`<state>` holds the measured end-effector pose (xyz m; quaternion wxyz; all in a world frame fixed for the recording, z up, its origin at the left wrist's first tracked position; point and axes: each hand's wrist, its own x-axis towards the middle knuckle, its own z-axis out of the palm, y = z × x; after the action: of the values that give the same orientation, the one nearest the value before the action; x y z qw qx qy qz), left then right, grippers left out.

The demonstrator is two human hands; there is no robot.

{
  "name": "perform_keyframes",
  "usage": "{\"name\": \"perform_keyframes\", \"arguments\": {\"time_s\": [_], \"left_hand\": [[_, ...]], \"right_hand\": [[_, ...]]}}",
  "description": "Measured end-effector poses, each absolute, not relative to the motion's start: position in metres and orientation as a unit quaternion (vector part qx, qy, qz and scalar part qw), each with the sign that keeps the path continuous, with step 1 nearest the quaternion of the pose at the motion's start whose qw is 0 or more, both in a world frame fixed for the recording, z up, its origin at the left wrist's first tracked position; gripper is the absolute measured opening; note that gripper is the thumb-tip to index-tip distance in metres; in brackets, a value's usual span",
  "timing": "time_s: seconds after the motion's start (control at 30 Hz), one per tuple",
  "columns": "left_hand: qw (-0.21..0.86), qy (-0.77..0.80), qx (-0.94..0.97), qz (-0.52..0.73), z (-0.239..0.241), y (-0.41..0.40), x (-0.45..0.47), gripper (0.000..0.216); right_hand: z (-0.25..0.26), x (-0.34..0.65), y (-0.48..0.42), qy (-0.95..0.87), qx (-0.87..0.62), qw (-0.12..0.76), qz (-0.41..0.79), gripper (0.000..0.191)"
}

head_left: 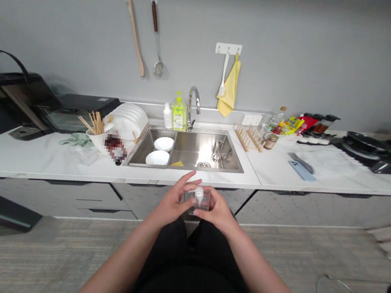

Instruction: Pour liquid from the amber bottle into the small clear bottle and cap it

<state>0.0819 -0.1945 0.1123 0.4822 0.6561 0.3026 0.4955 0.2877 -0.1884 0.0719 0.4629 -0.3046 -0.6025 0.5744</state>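
- Right hand (220, 210) gripping a clear container (204, 205) with a white top (199, 193), left hand (174, 201) touching it
- White bowls (158, 158) in the sink (198, 148)
- Blue phone (302, 171) on the counter (271, 171)

Room above sink (193, 145), faucet (189, 105) behind, bowls (158, 157) (two) leftward

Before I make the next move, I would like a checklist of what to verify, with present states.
1. Clear container held: ok, right hand around it, left hand against it.
2. White top tight: cannot tell.
3. Faucet off: ok, no stream visible.
4. Sink free of dishes: not ok, two white bowls are on its left side.
5. Blue phone away from sink: ok, it lies on the counter to the right.
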Motion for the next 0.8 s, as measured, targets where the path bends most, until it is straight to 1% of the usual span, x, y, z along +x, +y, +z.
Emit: {"name": "perform_keyframes", "arguments": {"time_s": [0.07,0.13,0.2,0.23,0.3,0.37,0.4,0.47,0.5,0.6,0.63,0.67,0.73,0.8], "left_hand": [[0.453,0.331,0.653,0.508,0.115,-0.195,0.078,0.076],[0.422,0.357,0.663,0.506,0.117,-0.197,0.077,0.083],[0.414,0.341,0.694,0.481,0.119,-0.201,0.075,0.095],[0.412,0.324,0.712,0.467,0.119,-0.204,0.073,0.096],[0.403,0.304,0.732,0.458,0.116,-0.21,0.07,0.086],[0.391,0.323,0.715,0.481,0.112,-0.213,0.07,0.07],[0.384,0.341,0.698,0.499,0.109,-0.212,0.071,0.066],[0.366,0.373,0.671,0.526,0.106,-0.209,0.077,0.065],[0.359,0.383,0.665,0.531,0.105,-0.207,0.079,0.069],[0.381,0.364,0.678,0.513,0.104,-0.206,0.084,0.091],[0.4,0.348,0.683,0.503,0.104,-0.206,0.084,0.094],[0.418,0.334,0.683,0.498,0.103,-0.207,0.084,0.092],[0.436,0.328,0.669,0.505,0.101,-0.208,0.085,0.083],[0.423,0.35,0.651,0.524,0.101,-0.207,0.088,0.078]], "right_hand": [[0.075,0.287,-0.191,-0.605,-0.303,0.456,0.578,0.074],[0.078,0.285,-0.193,-0.622,-0.295,0.453,0.567,0.074],[0.08,0.282,-0.193,-0.636,-0.283,0.449,0.56,0.076],[0.08,0.281,-0.193,-0.64,-0.279,0.446,0.56,0.076],[0.079,0.281,-0.193,-0.638,-0.286,0.446,0.56,0.075],[0.077,0.281,-0.193,-0.627,-0.295,0.452,0.562,0.074],[0.075,0.281,-0.193,-0.621,-0.296,0.457,0.564,0.074],[0.073,0.281,-0.194,-0.617,-0.289,0.46,0.569,0.077],[0.073,0.281,-0.195,-0.622,-0.285,0.46,0.566,0.078],[0.071,0.283,-0.197,-0.635,-0.295,0.47,0.538,0.078],[0.071,0.284,-0.198,-0.632,-0.302,0.476,0.531,0.076],[0.07,0.286,-0.199,-0.628,-0.308,0.481,0.529,0.075],[0.067,0.288,-0.2,-0.62,-0.314,0.485,0.532,0.074],[0.064,0.289,-0.2,-0.619,-0.313,0.483,0.534,0.076]]}}
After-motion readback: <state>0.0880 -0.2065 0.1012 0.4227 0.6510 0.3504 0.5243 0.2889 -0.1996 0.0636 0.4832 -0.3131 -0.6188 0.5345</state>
